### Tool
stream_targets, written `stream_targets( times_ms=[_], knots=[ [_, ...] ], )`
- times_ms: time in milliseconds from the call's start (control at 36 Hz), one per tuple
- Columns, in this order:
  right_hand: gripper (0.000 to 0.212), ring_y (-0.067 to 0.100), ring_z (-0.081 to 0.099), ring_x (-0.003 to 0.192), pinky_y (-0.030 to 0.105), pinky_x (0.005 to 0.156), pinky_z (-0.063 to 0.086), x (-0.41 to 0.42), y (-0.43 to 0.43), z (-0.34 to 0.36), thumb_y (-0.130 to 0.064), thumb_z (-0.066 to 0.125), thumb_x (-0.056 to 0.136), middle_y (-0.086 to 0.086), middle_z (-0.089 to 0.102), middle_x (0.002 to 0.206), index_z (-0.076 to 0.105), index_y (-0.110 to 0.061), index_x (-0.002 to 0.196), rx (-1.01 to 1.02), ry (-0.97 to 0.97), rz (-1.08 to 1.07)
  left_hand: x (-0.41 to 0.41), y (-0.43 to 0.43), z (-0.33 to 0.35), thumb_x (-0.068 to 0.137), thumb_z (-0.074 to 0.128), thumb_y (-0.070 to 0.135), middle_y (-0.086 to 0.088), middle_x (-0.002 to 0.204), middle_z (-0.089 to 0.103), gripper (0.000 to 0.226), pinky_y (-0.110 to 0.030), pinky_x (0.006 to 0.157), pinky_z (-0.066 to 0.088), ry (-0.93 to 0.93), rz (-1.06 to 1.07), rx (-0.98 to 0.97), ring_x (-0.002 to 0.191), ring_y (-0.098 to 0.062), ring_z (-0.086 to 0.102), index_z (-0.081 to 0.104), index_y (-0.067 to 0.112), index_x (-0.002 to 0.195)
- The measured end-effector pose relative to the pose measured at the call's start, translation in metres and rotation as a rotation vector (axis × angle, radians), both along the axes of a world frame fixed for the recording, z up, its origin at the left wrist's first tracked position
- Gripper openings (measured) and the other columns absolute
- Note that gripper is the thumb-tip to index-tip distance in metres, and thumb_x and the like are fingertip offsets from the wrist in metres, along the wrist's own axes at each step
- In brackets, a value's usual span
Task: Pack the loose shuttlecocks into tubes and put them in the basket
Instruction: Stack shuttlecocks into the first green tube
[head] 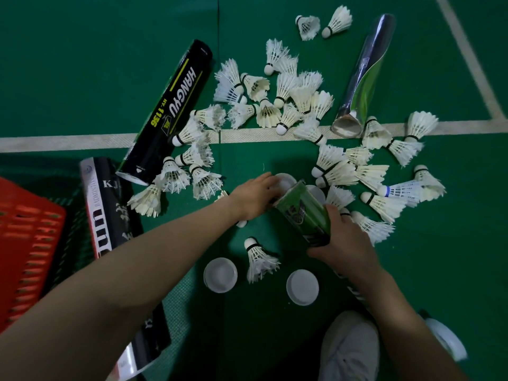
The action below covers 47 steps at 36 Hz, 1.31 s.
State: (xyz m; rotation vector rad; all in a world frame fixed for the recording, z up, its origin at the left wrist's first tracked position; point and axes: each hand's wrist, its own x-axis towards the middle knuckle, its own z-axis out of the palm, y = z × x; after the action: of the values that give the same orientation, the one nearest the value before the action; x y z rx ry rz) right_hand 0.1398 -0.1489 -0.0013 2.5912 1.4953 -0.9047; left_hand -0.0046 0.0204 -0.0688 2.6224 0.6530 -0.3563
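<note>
**A:** Start with the big things. Where are you working?

**B:** You crouch over the green floor. The red basket sits at your left, with a black-and-white tube lying just beside it. A black tube and a green-and-silver tube lie further out, on either side of the heap of loose shuttlecocks.

**A:** And your hands?

**B:** Your right hand wraps around the green tube, tilting its open mouth forward. Your left hand curls at that mouth, fingers closed on something white; I cannot tell whether it is a shuttlecock or a cap.

**A:** Which step is that?

**B:** Filling or capping, I judge; most shuttlecocks still lie loose, so you are early on.

**A:** Next?

**B:** Feed each shuttlecock cork first, keep the tube steady, then press on one of the white caps near your shoe.
</note>
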Motion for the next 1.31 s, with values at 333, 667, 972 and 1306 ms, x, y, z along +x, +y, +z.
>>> stream_targets(
  times_ms=[333, 667, 972, 1306],
  knots=[
    [0.099, 0.033, 0.048, 0.111, 0.040, 0.088, 0.044, -0.003, 0.000, 0.006, -0.046, 0.075, 0.062, 0.013, 0.050, 0.123, 0.021, -0.024, 0.143, 0.001, 0.005, 0.009, -0.021, -0.009, 0.009, 0.089, 0.060, 0.019, -0.014, 0.137, 0.036, 0.014, -0.035, 0.108, 0.032, -0.273, 0.525, -0.142, 0.120, -0.029, 0.041, 0.058, 0.006, 0.091],
    [0.097, 0.030, 0.047, 0.113, 0.038, 0.087, 0.045, -0.011, 0.000, 0.028, -0.047, 0.072, 0.066, 0.010, 0.049, 0.127, 0.020, -0.023, 0.144, 0.097, -0.004, 0.107, -0.029, -0.042, 0.078, 0.088, 0.055, 0.016, 0.001, 0.116, 0.060, 0.024, -0.044, 0.089, 0.035, -0.558, 0.900, -1.087, 0.112, -0.019, 0.052, 0.037, 0.017, 0.072],
    [0.101, 0.031, 0.049, 0.110, 0.037, 0.089, 0.043, -0.020, 0.007, 0.032, -0.053, 0.070, 0.067, 0.009, 0.049, 0.124, 0.014, -0.024, 0.146, 0.113, -0.036, 0.143, -0.022, -0.048, 0.098, 0.083, 0.040, 0.046, 0.010, 0.133, 0.048, 0.046, -0.036, 0.112, 0.028, -0.659, 0.793, -1.153, 0.128, -0.014, 0.043, 0.040, 0.045, 0.129],
    [0.097, 0.030, 0.045, 0.117, 0.040, 0.093, 0.038, -0.022, 0.010, 0.036, -0.057, 0.068, 0.067, 0.009, 0.048, 0.125, 0.023, -0.024, 0.146, 0.156, -0.101, 0.182, -0.031, -0.057, 0.098, 0.082, 0.070, 0.032, 0.007, 0.136, 0.052, 0.070, -0.033, 0.099, 0.048, -0.586, 0.715, -1.030, 0.115, -0.009, 0.058, 0.031, 0.048, 0.138]
  ],
)
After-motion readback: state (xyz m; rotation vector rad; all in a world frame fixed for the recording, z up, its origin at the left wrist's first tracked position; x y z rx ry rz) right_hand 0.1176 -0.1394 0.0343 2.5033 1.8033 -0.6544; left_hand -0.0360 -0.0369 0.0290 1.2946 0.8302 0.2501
